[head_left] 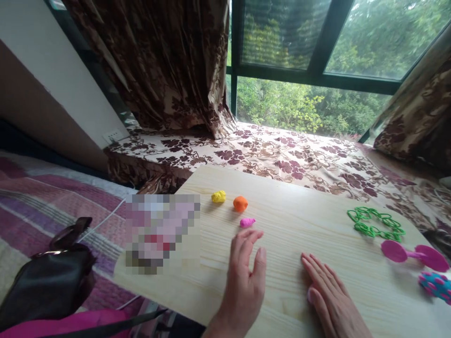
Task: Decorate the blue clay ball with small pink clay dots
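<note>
Three small lumps that look like modelling clay lie on the pale wooden table (282, 202): a yellow one (218, 196), an orange one (240, 203) and a pink one (247, 222). Just short of the pink lump is my left hand (244, 277), fingers slightly curled and thumb apart, with nothing in it. My right hand (329, 293) rests palm down on the table further right, its fingers stretched out and holding nothing.
On the table's right side are a green ring chain (396, 234), a pink two-disc piece (394, 251) and a blue roll with pink dots (437, 284). A blurred patch (164, 234) covers something at left. A dark bag (49, 281) lies on the striped bedding.
</note>
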Demonstrator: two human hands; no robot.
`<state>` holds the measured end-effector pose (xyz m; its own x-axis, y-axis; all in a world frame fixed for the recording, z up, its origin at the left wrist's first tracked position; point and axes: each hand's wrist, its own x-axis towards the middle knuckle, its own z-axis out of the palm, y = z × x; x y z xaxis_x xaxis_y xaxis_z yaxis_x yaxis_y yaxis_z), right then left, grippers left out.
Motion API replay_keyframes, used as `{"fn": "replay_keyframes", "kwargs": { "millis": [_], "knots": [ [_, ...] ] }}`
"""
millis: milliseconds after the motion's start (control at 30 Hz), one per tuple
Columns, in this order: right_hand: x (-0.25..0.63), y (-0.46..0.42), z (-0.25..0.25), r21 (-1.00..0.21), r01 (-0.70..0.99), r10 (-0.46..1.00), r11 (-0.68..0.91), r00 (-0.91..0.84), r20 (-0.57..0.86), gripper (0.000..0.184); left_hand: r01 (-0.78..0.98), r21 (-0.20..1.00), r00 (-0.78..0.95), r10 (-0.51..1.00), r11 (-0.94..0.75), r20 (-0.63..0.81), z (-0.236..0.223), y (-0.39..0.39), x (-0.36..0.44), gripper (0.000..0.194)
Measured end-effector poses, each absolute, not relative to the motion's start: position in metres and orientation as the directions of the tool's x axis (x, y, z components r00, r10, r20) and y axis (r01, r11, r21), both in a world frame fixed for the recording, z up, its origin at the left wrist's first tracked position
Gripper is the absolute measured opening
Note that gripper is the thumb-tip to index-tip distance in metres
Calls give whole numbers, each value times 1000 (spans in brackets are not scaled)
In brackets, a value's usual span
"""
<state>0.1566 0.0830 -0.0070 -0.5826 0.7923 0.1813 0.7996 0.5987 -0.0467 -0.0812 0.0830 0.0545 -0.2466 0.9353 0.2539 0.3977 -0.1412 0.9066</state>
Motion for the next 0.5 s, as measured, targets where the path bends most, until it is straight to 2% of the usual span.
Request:
{"fn": "replay_keyframes", "kwargs": {
  "millis": [33, 100, 167, 267, 367, 500],
  "knots": [
    [154, 85, -8, -35, 796, 785, 604, -587, 200, 60, 517, 842, -244, 916, -154, 317, 58, 84, -102, 34],
    [150, 89, -10, -14, 783, 765, 621, -603, 228, 61, 761, 637, -267, 836, -122, 480, 63, 87, -149, 35],
    [148, 92, -11, 6, 767, 741, 642, -622, 255, 61, 902, 432, -265, 823, 26, 503, 64, 94, -192, 37],
    [149, 92, -10, 23, 762, 730, 647, -627, 272, 61, 943, 211, -329, 819, 258, 471, 57, 108, -236, 40],
    [150, 93, -10, 25, 769, 738, 639, -622, 261, 60, 942, 88, -328, 839, 323, 434, 49, 121, -253, 42],
    [154, 96, -15, 69, 753, 716, 655, -647, 261, 61, 941, 26, -318, 857, 337, 405, 44, 132, -259, 43]
  ]
}}
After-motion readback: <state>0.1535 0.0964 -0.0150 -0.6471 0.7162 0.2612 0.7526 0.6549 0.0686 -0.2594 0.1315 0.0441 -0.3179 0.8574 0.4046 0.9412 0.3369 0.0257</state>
